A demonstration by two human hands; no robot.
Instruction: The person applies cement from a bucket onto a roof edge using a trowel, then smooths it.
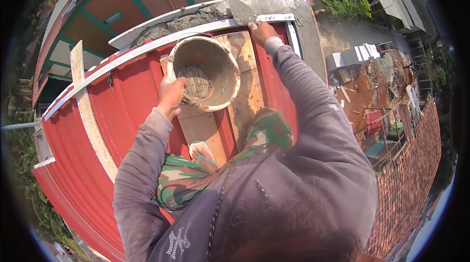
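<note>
The single head view looked steeply down from the person's head, over the hood and both sleeves, onto a red metal roof (122, 100) close below. It faced forward toward the grey wall top (274, 7), with yards and rooftops far beneath at the bent rim.

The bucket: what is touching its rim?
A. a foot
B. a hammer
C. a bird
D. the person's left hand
D: the left hand grips the near rim of the mortar-smeared bucket, while the right hand is up at the wet cement on the wall top.
</note>
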